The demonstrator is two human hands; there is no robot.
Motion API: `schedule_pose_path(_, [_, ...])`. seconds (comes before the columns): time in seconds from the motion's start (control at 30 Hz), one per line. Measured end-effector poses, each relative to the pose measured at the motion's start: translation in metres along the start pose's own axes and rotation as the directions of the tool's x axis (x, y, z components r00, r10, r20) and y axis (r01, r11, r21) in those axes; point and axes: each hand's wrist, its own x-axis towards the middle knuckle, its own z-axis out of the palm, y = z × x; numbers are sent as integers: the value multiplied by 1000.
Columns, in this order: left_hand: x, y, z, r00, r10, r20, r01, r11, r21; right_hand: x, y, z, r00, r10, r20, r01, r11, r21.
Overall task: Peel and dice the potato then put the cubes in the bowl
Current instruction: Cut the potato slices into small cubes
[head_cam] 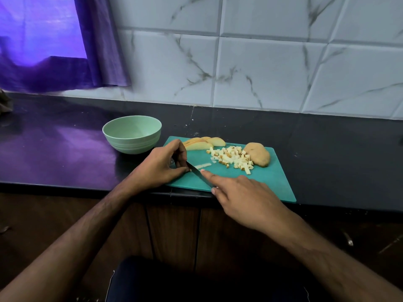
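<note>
Lying pale potato strip (202,165), diced cubes (233,159) heaped

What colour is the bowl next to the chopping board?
The bowl is pale mint green, seen best in the head view.

left hand (162,165) curled in a pinching grip, right hand (244,197) forefinger extended

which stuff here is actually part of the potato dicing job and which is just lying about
Part of the job:
knife
potato strip
diced cubes
potato slices
unpeeled potato piece
cutting board
green bowl
left hand
right hand

Just lying about:
purple curtain
dark object at the counter's left edge
</note>
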Motion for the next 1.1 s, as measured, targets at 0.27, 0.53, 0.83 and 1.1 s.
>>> schedule_pose_path(0.27, [3, -14, -3, 993, -52, -105, 40, 993, -114, -20, 8, -15, 1000, -9, -24, 10, 999, 31])
schedule_pose_path(0.53, [3, -19, 0, 998, -18, -55, 14, 998, -66, -8, 7, 2, 997, -32, -63, 18, 977, -211])
schedule_pose_path(0.83, [3, -20, 2, 1000, 18, -24, -18, 1000, -17, 4, 63, -13, 991, 127, -34, -129, 991, -37])
schedule_pose_path(1.1, [8, -28, 7, 1000, 0, 9, -1, 994, 107, 5, 103, -35, 969, 201, 141, -238, 626, 742])
